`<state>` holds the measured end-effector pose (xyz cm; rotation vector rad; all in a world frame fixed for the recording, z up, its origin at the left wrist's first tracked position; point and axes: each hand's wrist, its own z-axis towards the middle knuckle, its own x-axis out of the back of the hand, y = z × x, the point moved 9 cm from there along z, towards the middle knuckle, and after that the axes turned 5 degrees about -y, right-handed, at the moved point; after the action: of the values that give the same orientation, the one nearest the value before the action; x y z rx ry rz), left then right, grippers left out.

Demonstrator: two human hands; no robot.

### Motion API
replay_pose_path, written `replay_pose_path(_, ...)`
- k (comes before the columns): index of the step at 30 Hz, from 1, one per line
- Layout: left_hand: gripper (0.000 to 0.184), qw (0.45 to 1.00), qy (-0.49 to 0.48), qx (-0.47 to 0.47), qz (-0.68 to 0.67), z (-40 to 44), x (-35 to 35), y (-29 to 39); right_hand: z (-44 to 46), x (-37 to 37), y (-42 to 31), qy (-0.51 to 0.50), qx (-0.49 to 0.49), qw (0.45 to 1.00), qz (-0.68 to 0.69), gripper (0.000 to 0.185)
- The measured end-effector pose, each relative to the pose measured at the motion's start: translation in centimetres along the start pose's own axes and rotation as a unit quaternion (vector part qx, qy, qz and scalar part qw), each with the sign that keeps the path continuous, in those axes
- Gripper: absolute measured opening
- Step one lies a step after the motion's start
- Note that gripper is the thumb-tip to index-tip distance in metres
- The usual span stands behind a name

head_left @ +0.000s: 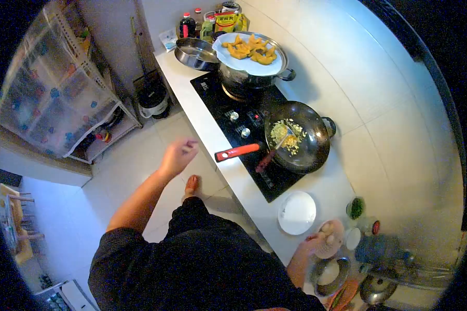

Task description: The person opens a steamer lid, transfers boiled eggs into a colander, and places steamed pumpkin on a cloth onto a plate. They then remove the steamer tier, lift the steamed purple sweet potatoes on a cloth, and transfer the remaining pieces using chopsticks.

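My left hand [179,154] hangs over the floor beside the counter's edge, fingers loosely curled and apart, holding nothing. At the lower right, my right hand [310,245] grips the rim of a pinkish plate [338,243] carrying several pale, roundish pieces, whose kind I cannot make out. A black wok [311,147] with a red handle [238,152] sits on the cooktop [213,98]. Chopped pale and yellowish bits [294,143] lie in it, and a spatula [270,157] leans there untouched. Close to my right hand are a white plate [297,213] and a metal bowl [330,274] with something white inside.
Farther along the counter, a steel pot [249,80] bears a plate of orange wedges [249,49], near a steel pan [195,54] and several bottles [187,25]. A bowl of chopped greens [356,208] stands by the wall. A bin [153,101] and covered shelf [57,88] stand left.
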<state>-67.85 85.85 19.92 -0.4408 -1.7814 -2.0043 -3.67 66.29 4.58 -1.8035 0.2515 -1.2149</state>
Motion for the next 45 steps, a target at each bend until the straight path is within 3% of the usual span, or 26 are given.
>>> replay_pose_path(2,0.025,1.000,-0.006,-0.016,0.021,4.8,2.0,2.5,-0.9,-1.5,-7.4,0.024,0.052,0.987,0.150,0.027)
replay_pose_path(4,0.027,0.990,-0.015,-0.117,0.072,10.3,3.2,3.8,-2.2,-4.8,-16.3,-0.014,0.091,0.944,0.318,0.026)
replay_pose_path(6,0.030,0.967,-0.007,-0.216,0.132,15.5,4.2,4.6,-7.2,-8.3,-28.5,-0.047,0.038,0.873,0.484,0.015)
replay_pose_path(11,0.043,0.912,-0.034,-0.353,0.209,26.9,4.4,5.3,-13.3,-20.6,-43.6,-0.206,0.193,0.912,0.296,0.017)
replay_pose_path(12,0.045,0.904,-0.065,-0.363,0.218,28.8,3.7,4.8,-14.1,-22.8,-45.4,-0.214,0.187,0.917,0.281,0.017)
replay_pose_path(14,0.032,0.874,-0.109,-0.421,0.218,31.1,2.6,5.0,-15.2,-27.1,-48.5,-0.246,0.172,0.922,0.245,0.016)
replay_pose_path(16,0.015,0.831,-0.188,-0.450,0.266,33.0,0.2,4.6,-15.6,-30.6,-50.7,-0.287,0.153,0.922,0.211,0.016)
replay_pose_path(19,0.013,0.859,-0.179,-0.443,0.186,35.7,0.0,5.2,-15.2,-34.4,-52.6,-0.320,0.115,0.921,0.190,0.018)
replay_pose_path(22,0.012,0.905,-0.170,-0.371,0.120,38.5,1.1,6.5,-13.4,-37.7,-52.9,-0.357,0.045,0.911,0.200,0.024)
replay_pose_path(27,0.014,0.946,-0.171,-0.268,0.059,41.9,0.8,5.2,-7.7,-40.0,-54.9,-0.315,0.025,0.922,0.225,0.032)
replay_pose_path(30,0.014,0.954,-0.156,-0.257,0.000,42.7,1.7,4.7,-6.1,-41.4,-56.6,-0.331,-0.006,0.911,0.245,0.043)
replay_pose_path(33,0.012,0.951,-0.170,-0.255,-0.050,43.8,1.6,3.9,-4.7,-42.6,-58.3,-0.296,-0.011,0.921,0.252,0.042)
replay_pose_path(37,0.010,0.932,-0.225,-0.279,-0.053,43.7,1.8,3.6,-0.9,-44.4,-58.8,-0.236,0.003,0.959,0.155,0.039)
replay_pose_path(40,0.008,0.893,-0.259,-0.363,-0.056,42.7,1.6,3.8,2.2,-44.9,-58.5,-0.174,0.052,0.981,0.066,0.035)
replay_pose_path(43,0.008,0.845,-0.293,-0.445,-0.057,41.0,1.6,4.5,1.0,-44.3,-61.4,-0.134,0.082,0.974,-0.162,0.034)
replay_pose_path(45,0.009,0.831,-0.332,-0.447,-0.002,40.3,0.9,4.3,1.8,-44.5,-61.2,-0.093,0.113,0.965,-0.220,0.034)
